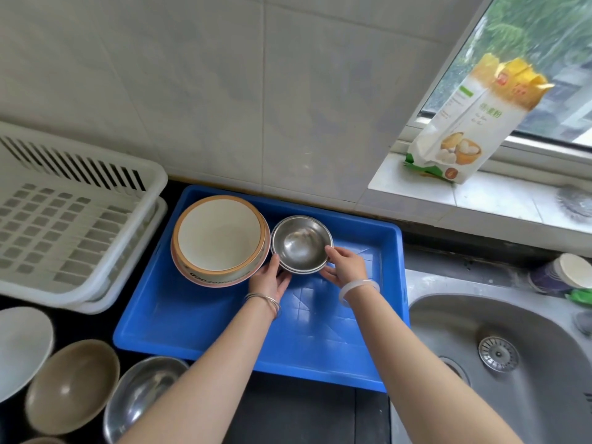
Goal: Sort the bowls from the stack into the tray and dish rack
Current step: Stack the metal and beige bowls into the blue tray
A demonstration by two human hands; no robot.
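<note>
Brown bowl (72,384) and large steel bowl (141,395) wait nearest on the table (304,415). Left hand (270,280) and right hand (346,267) clasp the small steel bowls (301,243) (nested, two or three) low in the blue tray (224,334), just beside the ceramic stack (221,238). Likely risk: slick rims slip, bowls clatter.

The steel bowls (301,243) shone glossy — the blue tray (179,318) looked smooth plastic, the dish rack (64,219) matt white plastic.
</note>
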